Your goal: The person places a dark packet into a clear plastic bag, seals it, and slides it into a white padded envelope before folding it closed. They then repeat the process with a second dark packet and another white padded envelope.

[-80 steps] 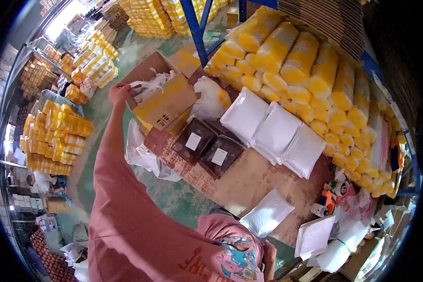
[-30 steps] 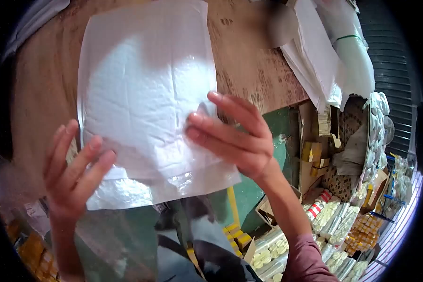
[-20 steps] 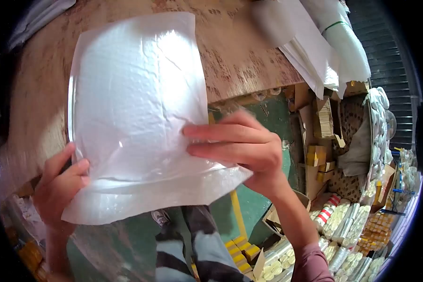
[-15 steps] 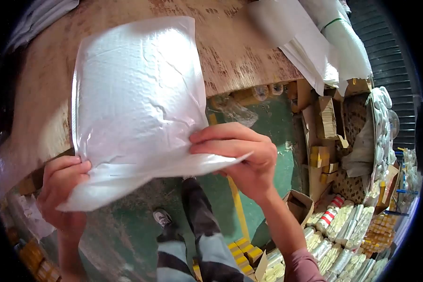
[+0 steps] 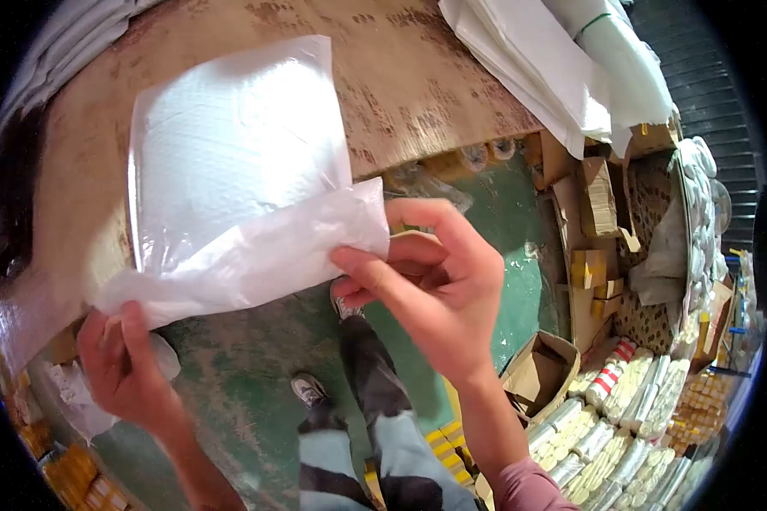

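A white, glossy plastic package (image 5: 239,136) lies partly on the wooden table, its near end folded up into a flap that hangs past the table's edge. With thumb and fingers, my right hand (image 5: 435,281) pinches the right end of the flap. At the left end of the flap is my left hand (image 5: 128,362), its thumb on the near side and its fingers curled around the corner. The flap slants upward to the right and covers the lower part of the package.
The wooden table (image 5: 400,94) carries a stack of white sheets (image 5: 528,68) at the back right and more white material (image 5: 68,51) at the far left. Cardboard boxes (image 5: 541,370) and wrapped rolls (image 5: 622,409) stand at the right. Green floor (image 5: 247,383) shows below.
The near edge of the package has been folded up and over. My right hand has turned, its thumb now on the flap's front. My left hand has moved slightly lower.
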A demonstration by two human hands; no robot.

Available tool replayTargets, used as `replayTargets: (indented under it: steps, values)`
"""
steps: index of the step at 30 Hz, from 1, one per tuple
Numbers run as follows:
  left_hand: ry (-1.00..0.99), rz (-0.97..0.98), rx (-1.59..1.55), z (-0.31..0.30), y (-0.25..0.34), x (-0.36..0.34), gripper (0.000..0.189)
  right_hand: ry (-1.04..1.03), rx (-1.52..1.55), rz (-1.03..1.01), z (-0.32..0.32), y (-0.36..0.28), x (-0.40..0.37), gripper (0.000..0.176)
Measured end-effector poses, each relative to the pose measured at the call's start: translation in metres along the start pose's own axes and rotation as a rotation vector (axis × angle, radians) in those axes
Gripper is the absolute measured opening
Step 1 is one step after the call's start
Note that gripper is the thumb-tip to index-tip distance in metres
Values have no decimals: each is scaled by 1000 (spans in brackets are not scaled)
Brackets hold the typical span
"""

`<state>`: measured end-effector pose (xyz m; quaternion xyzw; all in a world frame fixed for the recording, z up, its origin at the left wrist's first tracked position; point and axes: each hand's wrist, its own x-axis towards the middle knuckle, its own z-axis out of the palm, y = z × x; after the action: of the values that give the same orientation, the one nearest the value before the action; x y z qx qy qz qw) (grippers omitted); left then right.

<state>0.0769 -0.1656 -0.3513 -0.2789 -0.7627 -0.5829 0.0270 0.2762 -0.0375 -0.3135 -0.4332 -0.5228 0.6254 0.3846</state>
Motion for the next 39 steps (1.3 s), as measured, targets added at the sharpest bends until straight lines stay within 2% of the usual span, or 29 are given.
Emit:
replayTargets:
  steps: [3, 4, 7, 9, 11, 13, 15, 17, 19, 21, 22, 24, 26, 29, 33, 36, 38, 39]
  values:
    - [26, 204, 234, -11, -16, -3, 19, -39, -238, -176, -6, 3, -1, 17]
    - [25, 272, 465, -17, -20, -2, 20, -20, -217, -206, -4, 6, -2, 19]
    - [38, 298, 448, -18, -24, -4, 11, -72, -559, -539, -14, 11, -1, 15]
    - [38, 323, 386, -15, -26, -4, 21, -57, -620, -687, -17, 22, -3, 12]
    - [31, 293, 361, -10, -19, -7, 28, -15, -661, -813, -15, 26, -5, 13]
    - [63, 286, 337, -1, -14, -10, 34, 15, -675, -821, -14, 36, -5, 13]
    - [75, 271, 321, 3, -9, -10, 36, 62, -746, -911, -11, 40, -1, 12]
    - [42, 238, 300, 6, -6, -9, 35, 134, -759, -1036, -7, 50, 6, 17]
    - [138, 157, 332, 6, -22, -9, 20, 183, -771, -964, -2, 48, 6, 19]
    - [174, 230, 474, 6, -27, -5, 22, 211, -825, -890, -1, 46, 4, 22]
    - [155, 344, 601, 6, -27, 0, 22, 232, -857, -851, 2, 44, 2, 24]
    - [225, 470, 573, 22, -23, 1, 23, 246, -850, -751, 5, 40, 4, 13]
    - [243, 400, 578, 36, -10, 0, 23, 266, -842, -678, 10, 35, 5, 12]
    - [168, 280, 544, 29, -10, 3, 23, 395, -843, -734, 20, 37, 9, 35]
    - [161, 313, 539, 31, -16, 3, 26, 349, -801, -856, 14, 45, 13, 25]
    - [65, 50, 227, 33, -5, 2, 27, 341, -847, -819, 17, 41, 13, 22]
    - [3, 23, 298, 31, 3, 1, 25, 377, -998, -784, 18, 36, 9, 20]
    - [-27, 18, 340, 29, 4, 3, 24, 377, -904, -705, 23, 34, 8, 19]
